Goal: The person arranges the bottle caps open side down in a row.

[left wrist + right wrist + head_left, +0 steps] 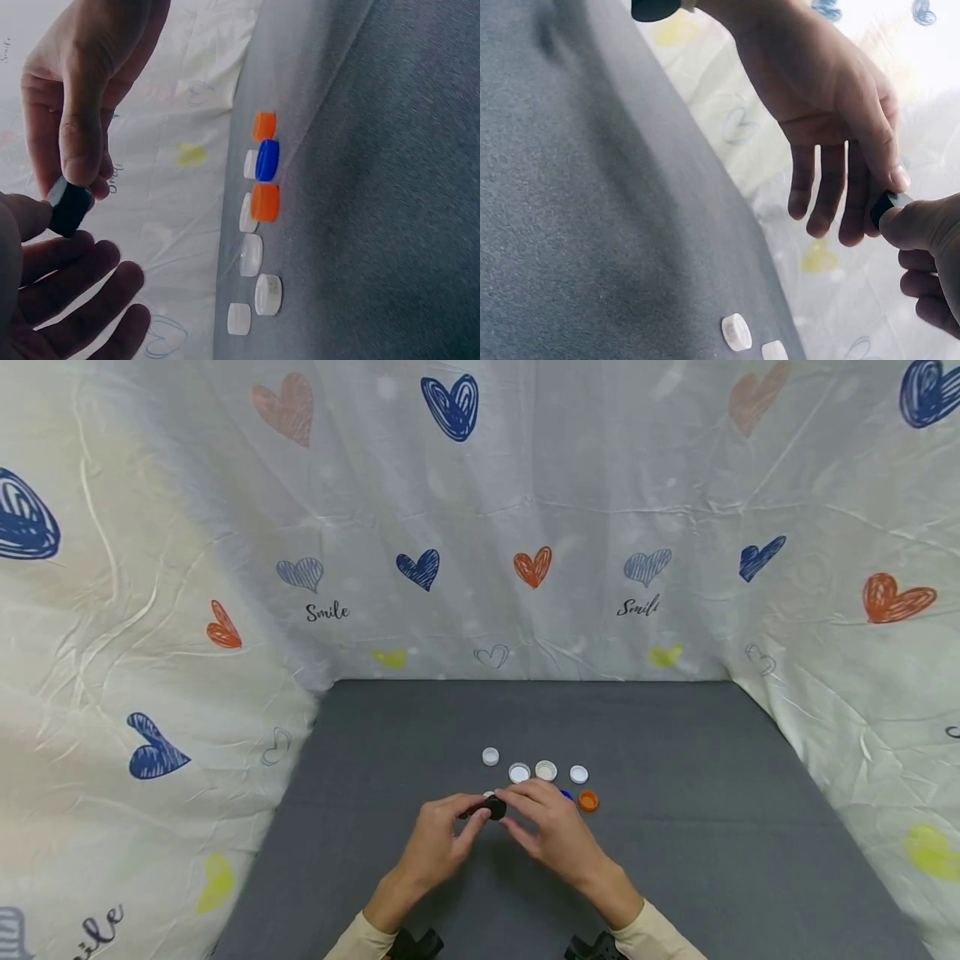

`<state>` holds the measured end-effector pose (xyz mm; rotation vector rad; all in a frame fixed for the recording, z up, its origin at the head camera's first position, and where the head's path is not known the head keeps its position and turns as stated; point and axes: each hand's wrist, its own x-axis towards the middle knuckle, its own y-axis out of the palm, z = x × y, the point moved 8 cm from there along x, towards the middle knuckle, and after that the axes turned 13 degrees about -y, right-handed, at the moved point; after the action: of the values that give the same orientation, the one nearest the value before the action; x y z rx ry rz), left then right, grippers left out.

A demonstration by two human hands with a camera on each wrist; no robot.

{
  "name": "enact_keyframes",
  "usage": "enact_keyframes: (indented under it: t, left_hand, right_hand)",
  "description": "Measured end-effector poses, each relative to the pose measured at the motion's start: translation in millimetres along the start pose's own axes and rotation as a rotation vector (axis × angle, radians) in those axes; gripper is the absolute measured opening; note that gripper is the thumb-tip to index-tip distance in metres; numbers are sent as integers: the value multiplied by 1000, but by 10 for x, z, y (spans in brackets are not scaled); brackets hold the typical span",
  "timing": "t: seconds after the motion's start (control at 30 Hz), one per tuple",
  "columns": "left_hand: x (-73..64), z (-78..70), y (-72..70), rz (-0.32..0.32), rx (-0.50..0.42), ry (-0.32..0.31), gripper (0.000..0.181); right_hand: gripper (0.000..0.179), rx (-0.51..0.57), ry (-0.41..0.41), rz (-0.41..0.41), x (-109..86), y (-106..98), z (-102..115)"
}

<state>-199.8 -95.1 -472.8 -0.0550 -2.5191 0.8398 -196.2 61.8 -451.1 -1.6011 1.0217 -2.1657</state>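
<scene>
Holding a small, rounded, plastic-looking black cap (495,807) between both hands, raised above a flat grey cloth-covered table (675,852). Pinching the black cap from its left with the left hand (438,835), thumb and forefinger drawn narrowly onto it, the other fingers nearly straight and spread apart. Pinching the black cap from its right with the right hand (558,827), thumb on the near face, fingertips bent in behind; impossible to tell the exact bend of every finger.

Just past the black cap, largely covered by it in the head view, a ribbed white screw cap (268,294); farther past it, a small round white cap (491,756). Past the black cap and to its right, in order, a translucent whitish cap (519,773), a wide white cap (546,771) and a plain white cap (579,774). Right of the black cap, beyond the right hand, a round deep-blue plastic cap (268,160), and next to it a bright orange plastic cap (588,800). Also right of the black cap, visible in the left wrist view, a second orange cap (265,202). Well behind the black cap and to both sides, a creased white heart-printed curtain (585,460). Nearer than the black cap, two cream sleeves (660,935).
</scene>
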Motion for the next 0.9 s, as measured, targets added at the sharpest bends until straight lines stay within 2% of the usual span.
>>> enact_keyframes:
  t: [0.07, 0.2, 0.37, 0.5, 0.7, 0.9]
  left_hand:
    - [-8, -7, -7, -6, 19, 6, 20]
    - [-47, -43, -46, -36, 66, 69, 30]
    - [-91, -43, -83, -42, 125, 119, 37]
    - [-112, 35, -69, 8, 219, 103, 35]
    - [-194, 260, 29, 142, 398, 20, 31]
    - [-291, 429, 87, 224, 440, -32, 28]
  right_hand:
    - [44, 11, 20, -7, -7, -5, -13]
    - [40, 46, 58, -30, -21, 1, -35]
    - [37, 62, 99, -28, -65, 107, -30]
    - [35, 38, 137, 22, -121, 271, -17]
    - [31, 20, 214, 187, -223, 604, -10]
    - [29, 12, 212, 264, -274, 852, 29]
